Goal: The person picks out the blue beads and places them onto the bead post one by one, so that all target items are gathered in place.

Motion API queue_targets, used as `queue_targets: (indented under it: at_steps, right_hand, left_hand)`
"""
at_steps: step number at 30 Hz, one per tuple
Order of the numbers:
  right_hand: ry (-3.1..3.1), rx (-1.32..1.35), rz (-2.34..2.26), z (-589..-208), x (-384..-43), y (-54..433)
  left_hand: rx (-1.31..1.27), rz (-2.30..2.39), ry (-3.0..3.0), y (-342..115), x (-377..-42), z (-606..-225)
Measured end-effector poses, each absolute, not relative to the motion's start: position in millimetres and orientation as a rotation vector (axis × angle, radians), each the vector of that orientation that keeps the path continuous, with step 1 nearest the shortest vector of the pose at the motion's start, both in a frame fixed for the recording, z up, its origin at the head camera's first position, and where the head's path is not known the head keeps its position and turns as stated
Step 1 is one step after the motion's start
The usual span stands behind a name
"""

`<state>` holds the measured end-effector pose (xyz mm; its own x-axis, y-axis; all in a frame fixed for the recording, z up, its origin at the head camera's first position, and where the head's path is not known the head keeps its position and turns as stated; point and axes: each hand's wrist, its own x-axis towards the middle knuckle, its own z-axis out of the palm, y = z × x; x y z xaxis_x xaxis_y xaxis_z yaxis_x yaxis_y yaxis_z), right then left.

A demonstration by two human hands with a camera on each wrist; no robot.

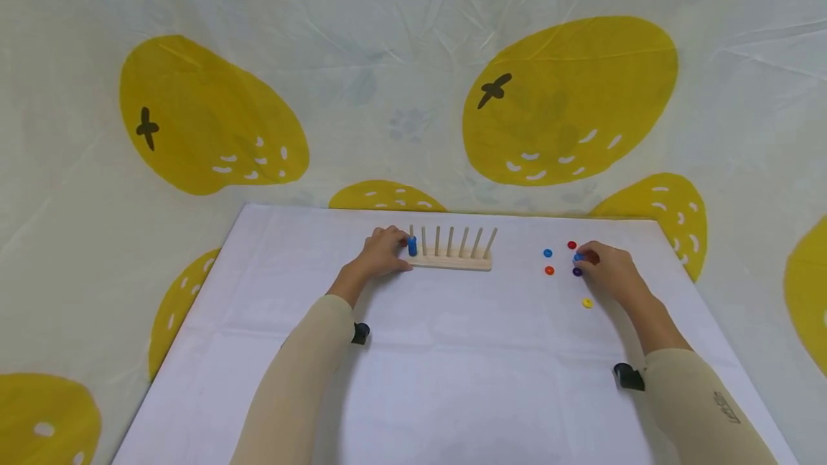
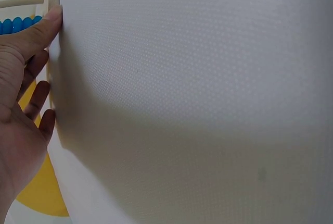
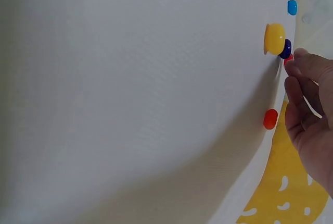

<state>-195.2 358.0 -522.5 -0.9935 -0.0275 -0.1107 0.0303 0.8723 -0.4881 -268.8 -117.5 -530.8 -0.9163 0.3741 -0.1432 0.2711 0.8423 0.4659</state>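
A wooden peg rack (image 1: pixel 452 262) stands toward the back of the table, with blue rings (image 1: pixel 412 246) stacked on its leftmost peg. My left hand (image 1: pixel 382 251) grips that end, thumb at the front of the base and fingers by the top of the stack. In the left wrist view the thumb (image 2: pixel 44 28) lies along the base's edge, beside the blue rings. Off to the right, my right hand (image 1: pixel 607 269) pinches a blue ring (image 1: pixel 578 257) between thumb and fingertips. A dark purple ring (image 1: pixel 577 272) lies just below it, and a red ring (image 1: pixel 571 245) just behind.
Left of my right hand lie another blue ring (image 1: pixel 548 253) and an orange ring (image 1: pixel 549 270). Nearer to me is a yellow ring (image 1: pixel 587 303). Bare pegs (image 1: pixel 450 241) rise along the rack. A patterned cloth (image 1: pixel 388 128) hangs behind the white table (image 1: pixel 452 379).
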Motion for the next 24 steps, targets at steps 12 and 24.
queue_targets:
  at_steps: [12,24]
  right_hand:
    - [3.063,-0.182,-0.795,-500.9,-195.5,338.6]
    - [3.130,-0.360,-0.800,-462.5,-212.2,301.4]
  left_hand:
    - [0.494,0.668,2.793,-116.6,-268.3,-529.3]
    - [0.511,0.675,2.797,-118.5,-267.6,-530.0]
